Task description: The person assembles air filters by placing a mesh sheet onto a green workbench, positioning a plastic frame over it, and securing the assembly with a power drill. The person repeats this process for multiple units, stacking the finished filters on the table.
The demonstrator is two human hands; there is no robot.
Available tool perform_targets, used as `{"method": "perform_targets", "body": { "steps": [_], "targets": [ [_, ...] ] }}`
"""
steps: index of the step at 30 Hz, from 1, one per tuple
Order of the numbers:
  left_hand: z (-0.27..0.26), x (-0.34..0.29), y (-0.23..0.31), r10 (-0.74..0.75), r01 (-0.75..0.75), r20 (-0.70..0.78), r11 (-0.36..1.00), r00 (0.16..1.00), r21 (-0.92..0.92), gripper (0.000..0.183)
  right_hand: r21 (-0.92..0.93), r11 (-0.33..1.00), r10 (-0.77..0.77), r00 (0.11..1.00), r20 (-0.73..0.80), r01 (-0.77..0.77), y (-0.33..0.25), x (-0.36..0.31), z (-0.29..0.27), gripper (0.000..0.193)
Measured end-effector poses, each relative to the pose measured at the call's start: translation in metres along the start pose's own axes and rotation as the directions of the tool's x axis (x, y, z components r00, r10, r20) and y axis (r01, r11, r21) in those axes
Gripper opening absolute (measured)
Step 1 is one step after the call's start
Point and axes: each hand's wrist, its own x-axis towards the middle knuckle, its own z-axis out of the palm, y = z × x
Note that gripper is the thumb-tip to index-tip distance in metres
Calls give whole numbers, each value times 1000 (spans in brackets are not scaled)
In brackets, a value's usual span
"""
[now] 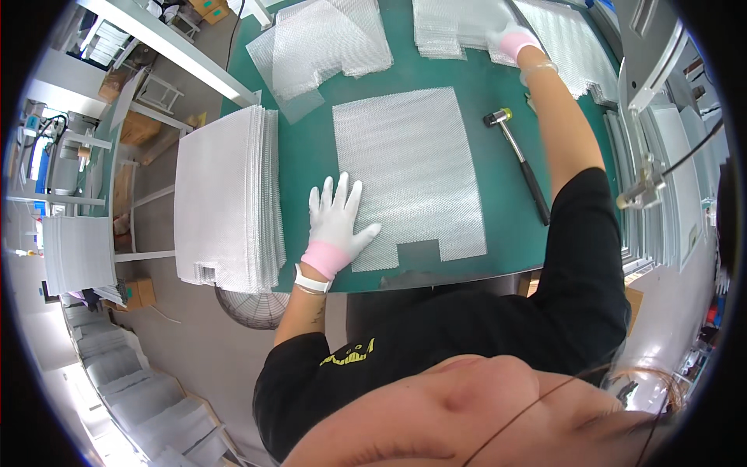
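A silver mesh sheet (405, 179) with a notch in its near edge lies flat on the green tabletop (467, 101). My left hand (333, 222), in a white glove with a pink cuff, rests by the sheet's near left side, fingers spread and thumb over the mesh. My right hand (513, 43), gloved alike, reaches to the far right, onto a pile of mesh sheets (451, 27). Its white fingers blend into the mesh, so their grip cannot be made out. Beside it lies another pile of mesh sheets (572, 50).
A mallet (521, 159) with a black handle and a yellow-and-black head lies right of the sheet. Fanned mesh sheets (331, 43) sit at the far left. A tall mesh stack (226, 198) stands at the table's left edge, above a round fan (250, 307). Panels (661, 179) stand at right.
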Motion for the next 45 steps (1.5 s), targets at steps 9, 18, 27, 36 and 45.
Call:
{"method": "perform_targets", "body": {
  "steps": [9, 18, 27, 36, 45],
  "targets": [
    [-4, 3, -1, -10, 1, -139, 998, 990, -62, 63, 738, 636, 51, 942, -332, 226, -33, -63, -81, 63],
    [-18, 9, 4, -7, -37, -439, 995, 899, -92, 79, 640, 404, -247, 751, -612, 654, -18, -179, -61, 86],
    [-30, -38, 60, -597, -184, -206, 99, 776, -978, 69, 266, 701, -520, 730, -444, 661, 10, -394, -50, 93],
    [-22, -53, 63, -495, 176, -330, 728, 804, -663, 79, 526, 758, -331, 922, -200, 386, 35, -426, -50, 58],
    [3, -46, 52, -409, 280, -312, 880, 857, -385, 81, 566, 779, -292, 955, -53, 270, 38, -419, -22, 55]
  ]
}}
